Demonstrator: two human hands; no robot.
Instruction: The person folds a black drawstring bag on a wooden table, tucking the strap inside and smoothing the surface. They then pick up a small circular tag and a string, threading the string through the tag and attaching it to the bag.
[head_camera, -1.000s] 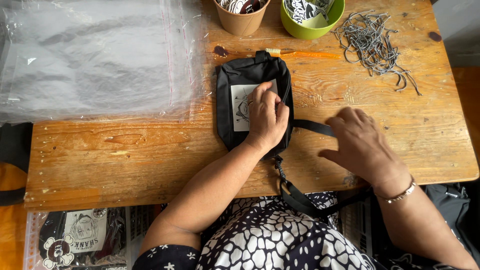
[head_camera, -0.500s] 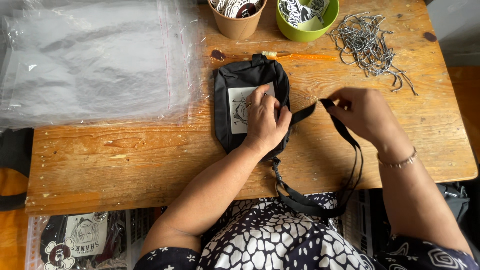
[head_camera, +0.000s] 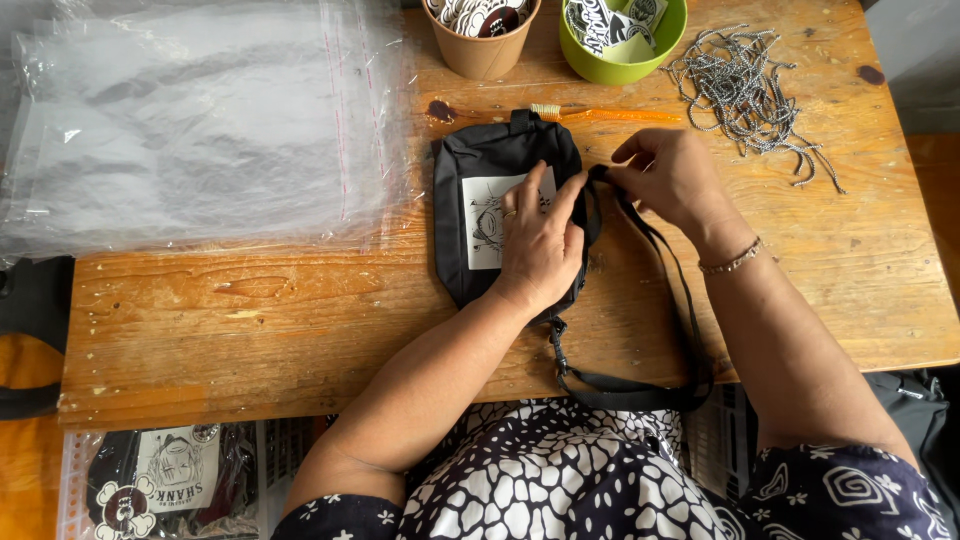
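My tabletop (head_camera: 260, 330) is worn orange-brown wood, scratched and stained, with an orange floor showing past its edges. A stack of clear plastic bags (head_camera: 200, 120) covers the far left part. At the far edge stand a brown paper cup (head_camera: 482, 52) and a green bowl (head_camera: 622, 62), both filled with black-and-white stickers, and a heap of black-and-white cords (head_camera: 745, 85) lies to the right of them. An orange-handled tool (head_camera: 600, 115) lies just beyond the pouch.

The black pouch (head_camera: 480, 200) lies flat in the middle of the tabletop, its white printed patch facing up. My left hand (head_camera: 540, 245) rests spread on top of it, pressing it down, not clenched on anything. My right hand (head_camera: 670, 175) is just beside the pouch's upper right corner, its grip pinched on the black strap (head_camera: 680, 300), I think between thumb and forefinger, though the fingertips are partly hidden. The strap loops down off the near edge toward my lap and back up to the pouch.
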